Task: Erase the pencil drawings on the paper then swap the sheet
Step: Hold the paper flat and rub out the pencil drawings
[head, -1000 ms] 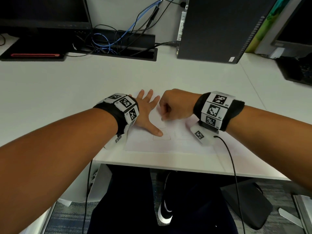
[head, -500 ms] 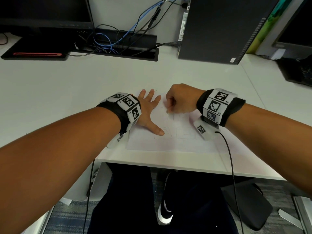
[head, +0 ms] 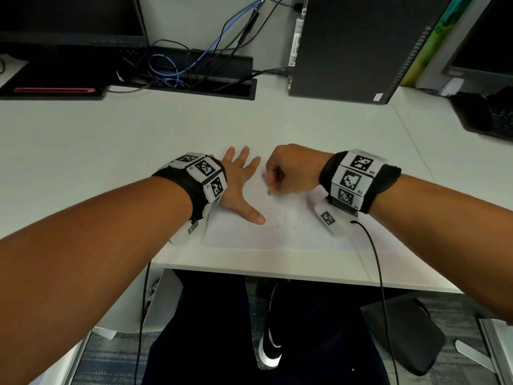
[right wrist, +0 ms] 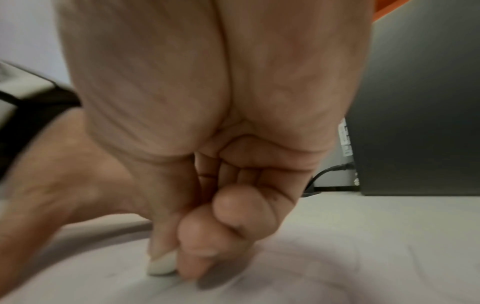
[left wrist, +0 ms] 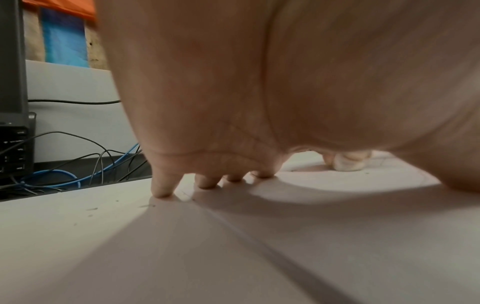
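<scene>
Your left hand (head: 238,184) presses the thin, crease-prone paper (head: 277,237) flat with spread fingers; your right hand (head: 291,170) pinches the small eraser (right wrist: 162,267). Rub lightly near the desk's front edge.

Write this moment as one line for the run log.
stage: erasing | left hand: flat, pressing paper | right hand: pinching eraser on paper | drawings: faint squares remain | swap: not done

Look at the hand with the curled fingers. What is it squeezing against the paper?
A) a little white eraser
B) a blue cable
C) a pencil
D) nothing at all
A: the right wrist view shows the right hand pinching a small white eraser between thumb and fingertips, its tip down on the paper.
</scene>
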`<state>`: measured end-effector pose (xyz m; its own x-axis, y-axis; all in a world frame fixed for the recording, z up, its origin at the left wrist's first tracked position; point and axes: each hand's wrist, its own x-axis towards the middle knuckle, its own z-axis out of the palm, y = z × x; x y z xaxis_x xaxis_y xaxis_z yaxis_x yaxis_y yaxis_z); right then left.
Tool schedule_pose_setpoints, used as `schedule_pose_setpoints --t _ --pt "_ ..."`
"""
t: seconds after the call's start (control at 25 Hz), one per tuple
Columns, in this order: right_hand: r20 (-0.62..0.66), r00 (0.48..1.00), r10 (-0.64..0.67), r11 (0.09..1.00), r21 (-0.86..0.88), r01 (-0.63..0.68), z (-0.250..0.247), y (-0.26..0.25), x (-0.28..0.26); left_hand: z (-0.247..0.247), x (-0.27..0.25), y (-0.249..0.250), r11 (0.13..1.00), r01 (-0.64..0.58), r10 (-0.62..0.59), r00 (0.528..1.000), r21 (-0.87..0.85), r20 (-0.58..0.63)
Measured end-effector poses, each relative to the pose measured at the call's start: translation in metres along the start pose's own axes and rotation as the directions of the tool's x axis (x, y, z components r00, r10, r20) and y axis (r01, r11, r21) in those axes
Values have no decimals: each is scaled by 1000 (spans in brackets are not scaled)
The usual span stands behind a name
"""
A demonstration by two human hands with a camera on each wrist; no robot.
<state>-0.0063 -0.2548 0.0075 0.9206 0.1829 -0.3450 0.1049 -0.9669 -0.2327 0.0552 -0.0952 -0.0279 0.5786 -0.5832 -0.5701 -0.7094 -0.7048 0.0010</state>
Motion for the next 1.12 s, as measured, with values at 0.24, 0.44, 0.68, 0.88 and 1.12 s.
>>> schedule_pose_setpoints --t 0.24,0.44,0.68,0.88,1.12 --pt "21 998 -56 996 66 55 5 -12 -3 0 3 -1 1000 -4 4 1000 -10 -2" --pt "-35 999 3 996 91 0 -3 -6 4 1 2 -1 1000 1 -1 1000 -4 2" --pt "-69 998 -2 998 70 7 -2 -7 9 1 4 -1 1000 -5 5 1000 -5 -5" --pt "41 995 -93 996 18 92 5 -20 5 2 4 -3 1000 -12 12 1000 -23 -1" --pt "-99 995 6 1000 -27 -8 1 -5 6 -1 -3 1 1000 7 -7 1000 -5 -13"
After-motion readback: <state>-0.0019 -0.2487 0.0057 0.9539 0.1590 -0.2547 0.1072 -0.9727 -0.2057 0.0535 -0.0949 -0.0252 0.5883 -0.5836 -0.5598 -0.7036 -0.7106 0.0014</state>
